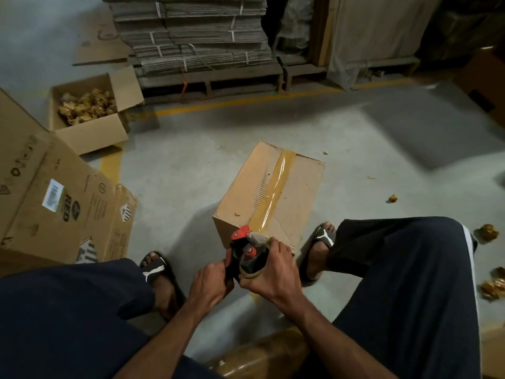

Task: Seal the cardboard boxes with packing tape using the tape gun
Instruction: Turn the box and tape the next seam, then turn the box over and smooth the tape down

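Observation:
A closed cardboard box (295,187) stands on the floor between my feet, a strip of brown packing tape (276,191) running along its top seam. At the box's near edge I hold a red and black tape gun (244,251). My left hand (211,281) grips the gun's handle from the left. My right hand (273,272) curls round the tape roll on the gun's right side. The gun's red front end touches the near end of the tape strip.
An open box of crumpled brown scraps (90,116) sits at the back left. A large printed carton (49,195) lies at the left. A pallet of flat cardboard bundles (196,36) stands behind. Brown scraps (486,233) litter the floor at right. Another taped box (259,354) is under my arms.

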`<action>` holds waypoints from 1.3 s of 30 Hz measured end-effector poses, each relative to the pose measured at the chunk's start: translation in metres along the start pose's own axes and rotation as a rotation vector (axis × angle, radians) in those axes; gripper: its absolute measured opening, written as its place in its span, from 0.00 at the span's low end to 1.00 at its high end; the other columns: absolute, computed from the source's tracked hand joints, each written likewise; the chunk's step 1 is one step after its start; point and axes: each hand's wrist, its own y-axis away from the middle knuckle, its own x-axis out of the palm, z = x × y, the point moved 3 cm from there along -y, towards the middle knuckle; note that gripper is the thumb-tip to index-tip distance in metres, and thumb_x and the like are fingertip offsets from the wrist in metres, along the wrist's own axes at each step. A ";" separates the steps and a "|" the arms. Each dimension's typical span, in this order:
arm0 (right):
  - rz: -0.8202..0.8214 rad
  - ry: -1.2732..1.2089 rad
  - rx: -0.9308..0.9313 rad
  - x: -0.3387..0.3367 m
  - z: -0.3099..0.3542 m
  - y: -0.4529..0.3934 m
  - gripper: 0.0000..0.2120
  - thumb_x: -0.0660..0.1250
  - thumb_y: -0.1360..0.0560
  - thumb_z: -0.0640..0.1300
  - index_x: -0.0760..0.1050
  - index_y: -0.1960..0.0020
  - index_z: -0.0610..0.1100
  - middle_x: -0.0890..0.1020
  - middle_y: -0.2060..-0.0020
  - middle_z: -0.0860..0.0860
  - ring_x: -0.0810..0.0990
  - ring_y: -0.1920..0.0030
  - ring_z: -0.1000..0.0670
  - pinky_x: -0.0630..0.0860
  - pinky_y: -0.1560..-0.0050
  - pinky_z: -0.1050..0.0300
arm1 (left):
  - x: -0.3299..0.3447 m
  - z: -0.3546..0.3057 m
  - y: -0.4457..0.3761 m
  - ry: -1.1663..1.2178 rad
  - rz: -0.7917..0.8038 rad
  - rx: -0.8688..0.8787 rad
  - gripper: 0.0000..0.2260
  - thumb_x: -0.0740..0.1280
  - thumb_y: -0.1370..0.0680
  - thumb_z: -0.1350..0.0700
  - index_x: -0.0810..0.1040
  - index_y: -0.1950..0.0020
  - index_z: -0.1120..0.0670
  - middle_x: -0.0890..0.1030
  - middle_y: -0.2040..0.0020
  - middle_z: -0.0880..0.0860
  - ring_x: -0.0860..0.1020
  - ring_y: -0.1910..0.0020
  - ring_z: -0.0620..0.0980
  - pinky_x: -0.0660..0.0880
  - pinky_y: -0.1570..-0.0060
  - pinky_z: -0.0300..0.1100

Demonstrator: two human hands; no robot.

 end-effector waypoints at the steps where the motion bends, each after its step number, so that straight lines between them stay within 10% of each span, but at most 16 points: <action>1: -0.011 -0.016 -0.012 0.002 -0.002 0.001 0.49 0.73 0.43 0.72 0.68 0.31 0.45 0.78 0.42 0.50 0.75 0.42 0.49 0.75 0.32 0.46 | 0.004 0.001 -0.002 -0.024 0.001 0.013 0.07 0.63 0.21 0.52 0.78 0.49 0.52 0.74 0.62 0.51 0.75 0.64 0.55 0.65 0.64 0.41; 16: 0.154 0.120 0.078 0.021 -0.014 0.001 0.63 0.57 0.45 0.90 0.59 0.22 0.49 0.76 0.34 0.50 0.79 0.40 0.49 0.80 0.42 0.48 | 0.018 0.037 -0.006 -0.216 0.128 -0.025 0.12 0.65 0.24 0.49 0.79 0.43 0.52 0.83 0.46 0.55 0.81 0.45 0.59 0.77 0.49 0.47; 23: 0.003 0.379 -0.036 0.002 -0.023 -0.034 0.37 0.69 0.26 0.65 0.62 0.22 0.54 0.69 0.29 0.47 0.66 0.31 0.43 0.64 0.31 0.43 | 0.035 0.080 -0.007 -0.067 0.310 -0.225 0.13 0.67 0.23 0.47 0.81 0.42 0.51 0.84 0.43 0.53 0.82 0.45 0.55 0.78 0.49 0.44; 30: -0.003 0.345 -0.103 0.015 -0.031 -0.083 0.26 0.62 0.23 0.72 0.74 0.31 0.60 0.74 0.36 0.52 0.69 0.38 0.47 0.66 0.43 0.47 | 0.039 0.103 -0.075 0.370 0.246 -0.571 0.12 0.68 0.24 0.47 0.80 0.58 0.56 0.81 0.62 0.58 0.81 0.64 0.56 0.73 0.68 0.38; 39: -0.111 0.068 -0.106 0.034 -0.058 -0.091 0.24 0.66 0.28 0.71 0.81 0.39 0.59 0.72 0.47 0.53 0.69 0.45 0.51 0.64 0.46 0.49 | 0.131 0.153 -0.145 0.482 0.153 -0.664 0.17 0.67 0.20 0.50 0.79 0.35 0.59 0.80 0.36 0.63 0.78 0.37 0.64 0.76 0.37 0.52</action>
